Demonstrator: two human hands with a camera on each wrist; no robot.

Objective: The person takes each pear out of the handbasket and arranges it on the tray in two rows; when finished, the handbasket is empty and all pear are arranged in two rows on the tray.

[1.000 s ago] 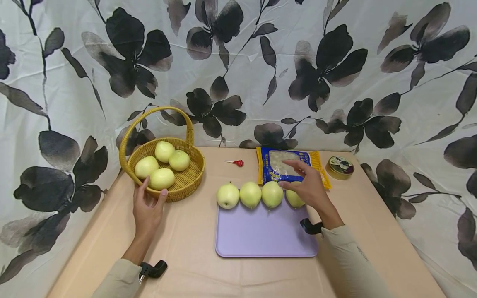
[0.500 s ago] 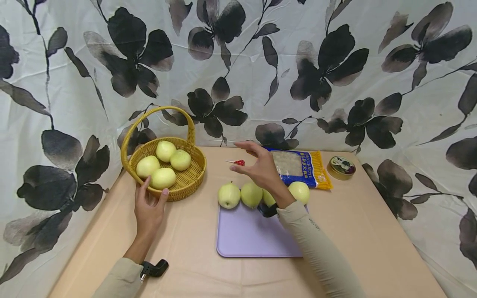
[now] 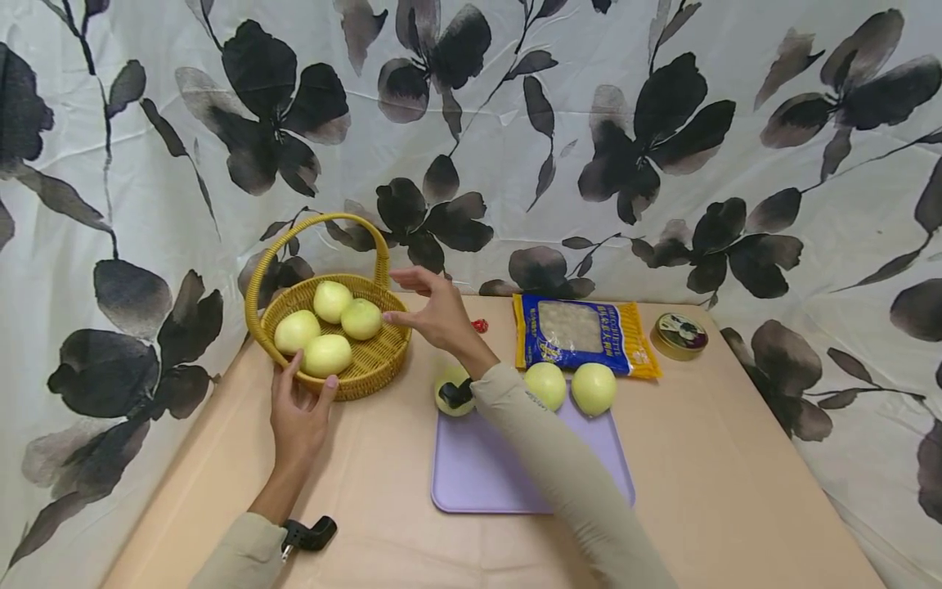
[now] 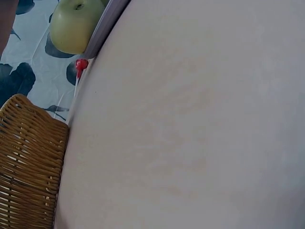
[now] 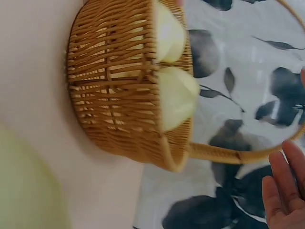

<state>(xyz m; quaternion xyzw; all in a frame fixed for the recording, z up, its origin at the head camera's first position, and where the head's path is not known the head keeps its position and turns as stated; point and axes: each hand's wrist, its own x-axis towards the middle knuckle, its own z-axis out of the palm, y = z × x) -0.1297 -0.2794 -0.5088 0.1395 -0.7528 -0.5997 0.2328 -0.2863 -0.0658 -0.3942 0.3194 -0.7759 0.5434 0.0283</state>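
While the left hand, thumb and forefinger spread, touches at seven o'clock a round yellow woven basket holding four round pale-green fruits, the right hand, thumb and fingers parted, is beside two o'clock. At four o'clock lies a lilac rectangular tray, three more fruits visible along its twelve-o'clock edge. Only the left wrist view shows the red-headed pick's pale shaft.

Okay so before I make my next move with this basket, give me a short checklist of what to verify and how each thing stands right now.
1. Basket standing upright, handle up: ok.
2. Left hand at the basket's near rim: ok. Firm grip: cannot tell.
3. Right hand free, holding nothing: ok.
4. Right hand clear of the handle: cannot tell; they look very close.
5. Room inside: ok. Four fruits lie there, with bare weave beside them.
6. Full view of the tray fruits: not ok. Three show; the right sleeve may hide more.
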